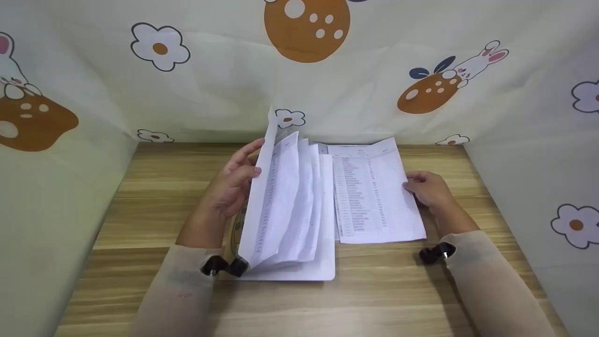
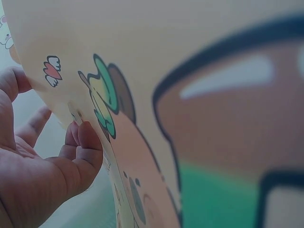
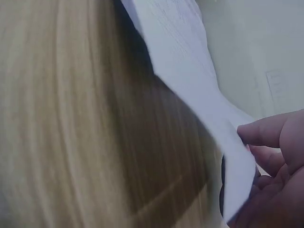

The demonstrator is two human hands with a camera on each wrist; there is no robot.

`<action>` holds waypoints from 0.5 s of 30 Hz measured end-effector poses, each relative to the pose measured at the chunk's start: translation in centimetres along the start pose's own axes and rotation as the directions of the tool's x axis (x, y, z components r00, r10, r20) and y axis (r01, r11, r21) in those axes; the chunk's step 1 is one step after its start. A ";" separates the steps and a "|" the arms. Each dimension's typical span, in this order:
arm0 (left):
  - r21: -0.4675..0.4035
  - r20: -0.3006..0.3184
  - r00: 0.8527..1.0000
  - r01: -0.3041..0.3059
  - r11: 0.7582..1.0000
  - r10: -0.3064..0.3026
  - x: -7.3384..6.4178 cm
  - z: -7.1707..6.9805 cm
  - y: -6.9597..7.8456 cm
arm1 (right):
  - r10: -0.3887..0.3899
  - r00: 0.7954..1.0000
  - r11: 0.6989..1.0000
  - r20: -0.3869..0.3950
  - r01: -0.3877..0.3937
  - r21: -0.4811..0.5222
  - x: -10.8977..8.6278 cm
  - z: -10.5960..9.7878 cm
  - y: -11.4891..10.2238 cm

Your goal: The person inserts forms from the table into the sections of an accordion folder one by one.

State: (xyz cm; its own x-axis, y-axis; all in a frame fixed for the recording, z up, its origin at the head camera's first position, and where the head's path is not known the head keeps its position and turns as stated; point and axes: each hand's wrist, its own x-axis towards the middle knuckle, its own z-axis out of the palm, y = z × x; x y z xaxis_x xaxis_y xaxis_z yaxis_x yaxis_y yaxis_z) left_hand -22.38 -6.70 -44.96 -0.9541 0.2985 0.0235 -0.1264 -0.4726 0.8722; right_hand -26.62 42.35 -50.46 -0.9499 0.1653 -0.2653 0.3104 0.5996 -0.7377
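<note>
A folder (image 1: 327, 271) stands partly open on the table, its front cover (image 1: 255, 210) raised nearly upright on the left. Loose printed sheets (image 1: 285, 201) fan out inside it. My left hand (image 1: 227, 187) holds the outer edge of that cover. Cartoon drawings decorate the cover's outer side (image 2: 142, 71) in the left wrist view, where fingertips (image 2: 85, 135) meet a small tab at its edge. To the right of the folder lies a printed list (image 1: 362, 196), its left edge beside the folder. My right hand (image 1: 430, 192) pinches the list's right edge, which bends upward in the right wrist view.
Underneath is a wood-grain table (image 1: 374, 290). Pale curtain walls (image 1: 224, 93) with rabbit and flower prints enclose it at the back and on both sides. Each wrist carries a small black camera (image 1: 437, 252) over a light sleeve.
</note>
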 end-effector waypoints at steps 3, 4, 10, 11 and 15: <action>0.006 0.001 1.000 0.002 1.000 -0.002 0.0 0.0 0.0 | 0.011 1.000 0.999 0.025 -0.013 0.047 -0.1 -0.3 0.1; 0.008 0.001 1.000 0.004 1.000 -0.004 0.0 0.0 0.0 | 0.015 0.999 0.998 0.033 -0.017 0.063 -0.2 -0.4 0.2; 0.001 -0.005 1.000 0.001 1.000 -0.001 0.0 0.1 0.0 | 0.051 0.989 0.959 0.139 -0.087 0.270 -0.5 -1.2 0.3; -0.003 -0.007 1.000 0.000 1.000 0.000 0.0 0.1 0.0 | 0.056 0.985 0.944 0.161 -0.104 0.312 -0.6 -1.4 0.3; -0.018 -0.008 1.000 -0.001 1.000 0.001 0.0 0.1 0.0 | 0.052 0.977 0.890 0.208 -0.139 0.433 -1.1 -1.9 0.2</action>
State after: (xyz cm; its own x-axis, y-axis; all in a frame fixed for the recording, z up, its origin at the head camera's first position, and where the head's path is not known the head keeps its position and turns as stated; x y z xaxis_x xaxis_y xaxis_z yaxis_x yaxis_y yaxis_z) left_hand -22.36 -6.63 -44.90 -0.9562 0.2918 0.0206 -0.1302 -0.4876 0.8633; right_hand -25.59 43.72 -49.12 -0.9041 0.0301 -0.4263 0.4249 0.1716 -0.8889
